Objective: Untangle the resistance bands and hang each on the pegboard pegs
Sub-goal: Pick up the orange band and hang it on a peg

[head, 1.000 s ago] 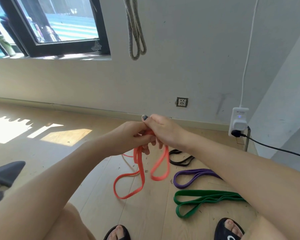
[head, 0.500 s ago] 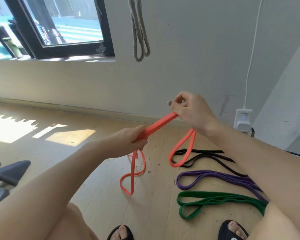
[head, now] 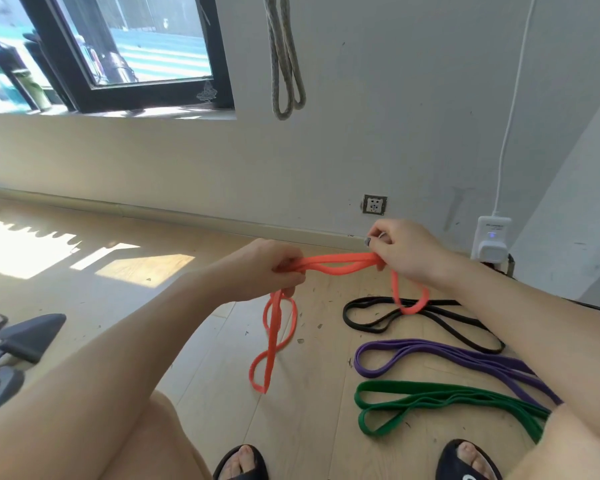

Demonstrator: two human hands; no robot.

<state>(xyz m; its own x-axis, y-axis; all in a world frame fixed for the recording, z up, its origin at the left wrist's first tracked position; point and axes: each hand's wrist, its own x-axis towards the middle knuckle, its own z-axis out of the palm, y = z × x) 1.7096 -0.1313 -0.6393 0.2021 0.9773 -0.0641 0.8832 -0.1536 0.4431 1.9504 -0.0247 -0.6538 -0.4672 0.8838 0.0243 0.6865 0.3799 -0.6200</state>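
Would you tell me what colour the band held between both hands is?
Orange band; the head view shows it.

I see both my arms reach forward, bare to the elbow. My left hand (head: 274,268) is curled tight around the orange band (head: 340,264); my right hand (head: 404,252), slightly higher, pinches its other end with bent fingers.

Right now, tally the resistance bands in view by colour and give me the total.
Orange resistance band, held between left hand and right hand: 1
Black resistance band, on the floor: 1
Purple resistance band, on the floor: 1
Green resistance band, on the floor: 1
Total: 4
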